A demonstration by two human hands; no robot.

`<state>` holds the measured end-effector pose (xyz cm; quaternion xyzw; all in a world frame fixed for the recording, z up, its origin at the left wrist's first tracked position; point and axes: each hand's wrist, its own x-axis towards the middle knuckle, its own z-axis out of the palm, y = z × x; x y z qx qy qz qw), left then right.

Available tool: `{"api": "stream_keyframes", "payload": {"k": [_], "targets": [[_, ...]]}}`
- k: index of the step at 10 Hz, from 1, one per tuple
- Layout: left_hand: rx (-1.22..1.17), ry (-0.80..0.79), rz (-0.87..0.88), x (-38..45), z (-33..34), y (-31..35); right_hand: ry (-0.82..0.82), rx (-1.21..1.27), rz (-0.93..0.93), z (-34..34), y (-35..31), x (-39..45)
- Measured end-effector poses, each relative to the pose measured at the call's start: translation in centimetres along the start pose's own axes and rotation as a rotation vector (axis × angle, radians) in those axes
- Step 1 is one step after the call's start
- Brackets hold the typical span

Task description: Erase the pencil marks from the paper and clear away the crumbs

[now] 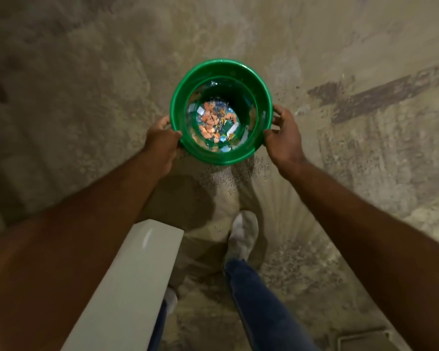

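Observation:
A green plastic bin (221, 65) is seen from straight above, over a rough concrete floor. Its bottom holds a litter of orange, white and blue scraps (214, 125). My left hand (160, 141) grips the rim on the left side, thumb over the edge. My right hand (284, 138) holds the right side, fingers curled round a small handle at the rim. No paper, pencil marks or eraser are in view.
A white edge of furniture (134, 274) slants across the lower left under my left arm. My leg in blue jeans and a white shoe (243, 236) stand on the stained concrete floor (86, 97). A grey object (363, 340) shows at the bottom right.

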<state>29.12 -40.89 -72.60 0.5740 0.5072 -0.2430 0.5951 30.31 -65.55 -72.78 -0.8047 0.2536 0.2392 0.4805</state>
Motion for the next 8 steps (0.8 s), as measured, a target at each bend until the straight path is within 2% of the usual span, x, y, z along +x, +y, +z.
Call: {"api": "stream_keyframes", "payload": {"k": [3,5,6,7,8], "targets": [[0.001,-0.081,0.010,4.4,-0.4,-3.6,-0.015,0.011,-0.040,2.3,4.8,3.3],[0.038,-0.100,0.032,4.6,-0.9,-2.9,-0.032,0.125,0.019,2.2,4.2,3.2],[0.128,-0.086,0.038,4.5,-0.7,-2.6,-0.048,0.052,0.041,1.8,3.7,3.3],[0.462,0.037,0.151,4.1,-0.2,-2.3,-0.068,-0.202,-0.037,0.9,2.9,2.6],[0.823,0.208,0.341,2.5,-0.5,-1.7,-0.049,-0.553,-0.173,0.3,1.9,1.6]]}}
